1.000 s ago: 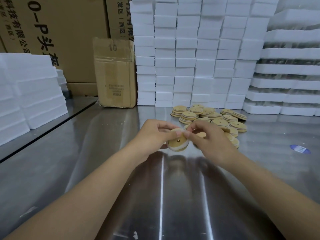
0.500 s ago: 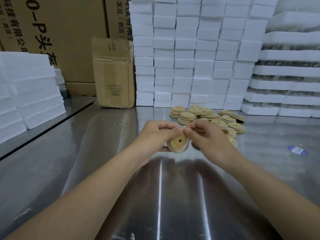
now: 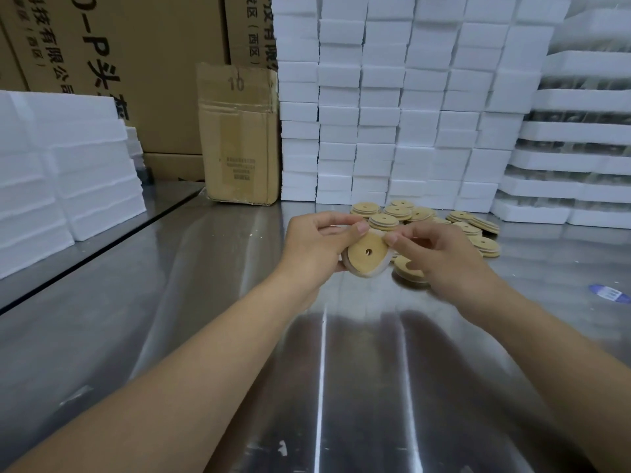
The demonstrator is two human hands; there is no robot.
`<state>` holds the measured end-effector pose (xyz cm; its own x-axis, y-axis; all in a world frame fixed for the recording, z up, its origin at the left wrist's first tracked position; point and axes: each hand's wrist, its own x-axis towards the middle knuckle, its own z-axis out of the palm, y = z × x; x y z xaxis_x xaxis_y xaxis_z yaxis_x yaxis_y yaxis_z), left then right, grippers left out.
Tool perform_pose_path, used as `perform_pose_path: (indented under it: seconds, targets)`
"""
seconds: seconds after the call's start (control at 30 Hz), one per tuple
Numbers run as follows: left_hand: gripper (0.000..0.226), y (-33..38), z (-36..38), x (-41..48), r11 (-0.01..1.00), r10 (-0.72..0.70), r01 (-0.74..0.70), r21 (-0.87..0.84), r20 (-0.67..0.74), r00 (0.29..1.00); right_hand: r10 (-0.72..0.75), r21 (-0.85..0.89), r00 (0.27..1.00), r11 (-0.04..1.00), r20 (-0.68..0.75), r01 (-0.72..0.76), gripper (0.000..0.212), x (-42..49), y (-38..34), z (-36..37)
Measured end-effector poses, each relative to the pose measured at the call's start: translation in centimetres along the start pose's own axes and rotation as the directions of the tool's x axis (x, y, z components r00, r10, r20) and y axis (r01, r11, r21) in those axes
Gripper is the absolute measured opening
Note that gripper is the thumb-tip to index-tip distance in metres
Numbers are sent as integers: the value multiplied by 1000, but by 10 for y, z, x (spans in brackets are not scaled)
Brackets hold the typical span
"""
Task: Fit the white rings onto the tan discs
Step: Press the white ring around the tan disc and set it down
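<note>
Tan disc (image 3: 358, 259), one only, is in your two hands above the steel table (image 3: 205, 336), near its middle and just in front of the loose pile.

Taking the rest from biggest down:
- The table runs under everything.
- At its far side stands a wall of white foam blocks (image 3: 392, 114), about six columns wide.
- Right of the wall is one stack of white foam trays (image 3: 580, 158).
- On your left are at least two stacks of white foam slabs (image 3: 68, 172).
- Behind rise at least two large printed cartons (image 3: 153, 63).
- One smaller cardboard box (image 3: 239, 138) marked 10 stands upright beside the block wall.
- The pile of tan discs (image 3: 420, 215) lies flat at the foot of the wall. About ten short stacks or singles show, and your right hand hides part, so you cannot tell the full count.

Your left hand (image 3: 317, 244) grips the tan disc by its left edge, thumb on the upper rim, fingers curled behind. Your right hand (image 3: 444, 257) pinches the one white ring (image 3: 368, 275) at the disc's upper right rim, though blur softens the contact. The ring shows along the disc's lower and right edge.

The disc's flat face is turned toward you, tilted, with the centre hole showing. Being round it has no long axis, though the tilt draws it as an oval running lower left to upper right.

One blue and white sticker (image 3: 609, 293) lies on the table at far right
</note>
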<state>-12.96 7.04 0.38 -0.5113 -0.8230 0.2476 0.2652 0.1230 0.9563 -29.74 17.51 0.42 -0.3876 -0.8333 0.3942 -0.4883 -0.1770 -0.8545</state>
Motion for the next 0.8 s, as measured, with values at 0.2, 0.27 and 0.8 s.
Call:
perform_pose_path:
  seconds: [0.2,0.27,0.8]
  targets:
    - [10,-1,-4,-1,999,-29,30,14,-35,999,-21,-32,999,999,48,23,19,-3,1,10]
    - [18,-2,-2,-2,998,-52,52,42,2,999,-27,-17,1000,999,15,27,19,-2,1,9]
    - [22,-2,-9,-3,998,-61,62,-8,95,994,-50,28,998,998,39,49,19,-2,-1,11]
